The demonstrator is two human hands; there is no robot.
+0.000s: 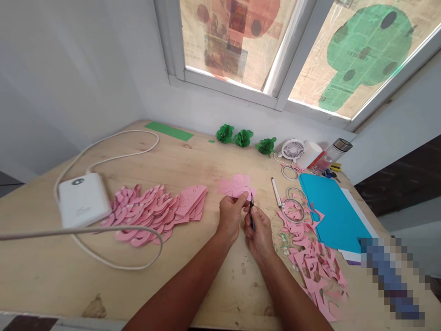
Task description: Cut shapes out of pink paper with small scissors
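In the middle of the table, my left hand (231, 216) pinches the near edge of a pink sheet of paper (236, 185) with a curved outline drawn on it. My right hand (258, 231) is wrapped round the handles of a small pair of scissors (252, 212). The blades point away from me and meet the right side of the sheet. Part of the handles is hidden by my fingers. To the left lies a spread of cut pink paper shapes (148, 212), with folded pink pieces (191, 202) at its right end.
A white power bank (82, 202) with a looping cable (151, 263) sits at left. Pink scraps (315, 264), rings (292, 210), a pen (276, 192) and blue sheets (332, 211) lie right. Green paper flowers (243, 138), a small fan (292, 150) and a bottle (329, 156) line the back.
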